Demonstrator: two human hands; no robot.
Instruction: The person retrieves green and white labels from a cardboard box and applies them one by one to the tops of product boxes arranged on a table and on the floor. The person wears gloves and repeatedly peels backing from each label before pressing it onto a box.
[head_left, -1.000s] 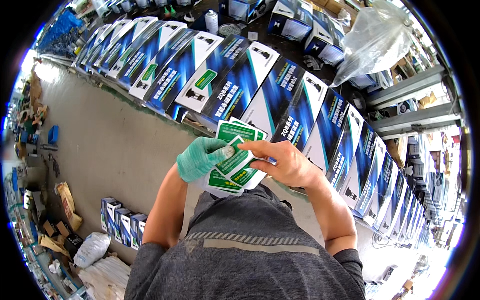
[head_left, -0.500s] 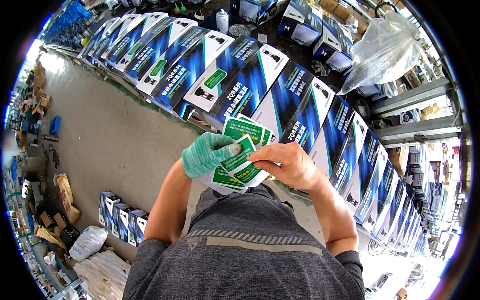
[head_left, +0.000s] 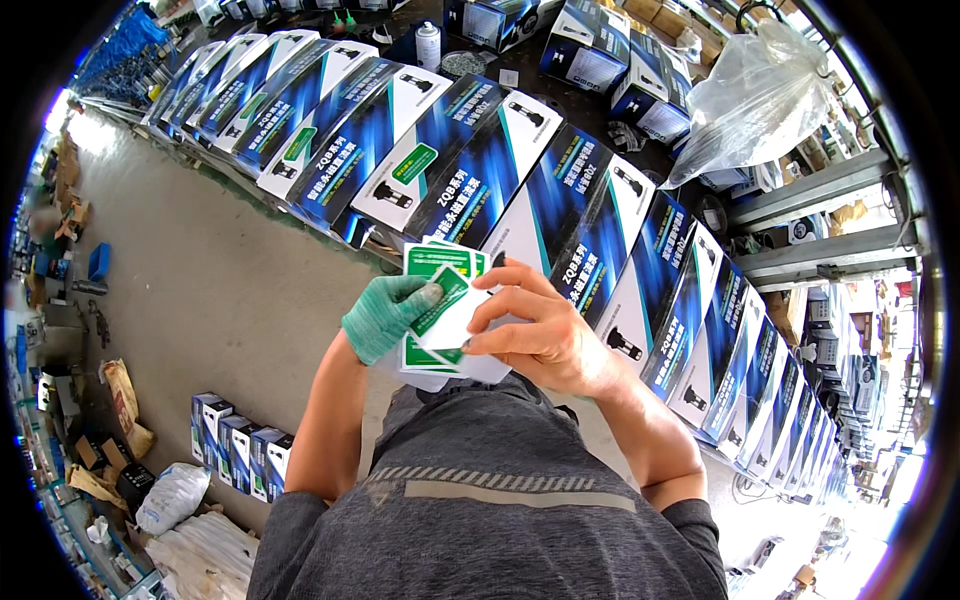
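Observation:
My left hand (head_left: 380, 318), in a light green knitted glove, grips a fanned bundle of green-and-white labels (head_left: 425, 260) in front of my waist. Its thumb presses on the top label (head_left: 440, 300), which lies tilted across the others. My bare right hand (head_left: 545, 335) has its fingers bent at the right side of that label, thumb low and fingertips on its edge. White shows there, either the label's border or its backing; I cannot tell which. Just beyond my hands runs a long row of blue, black and white cartons (head_left: 465, 160), a few bearing a similar green sticker (head_left: 415, 163).
More cartons (head_left: 590, 50), a spray can (head_left: 428, 46) and a clear plastic bag (head_left: 755, 100) stand behind the row. Metal rails (head_left: 815, 190) are at the right. On the floor at left are small boxes (head_left: 240, 445) and a white sack (head_left: 175, 497).
Both hands and the labels have shifted slightly left. My right fingers have spread from a tight pinch along the top label's edge, where more white shows.

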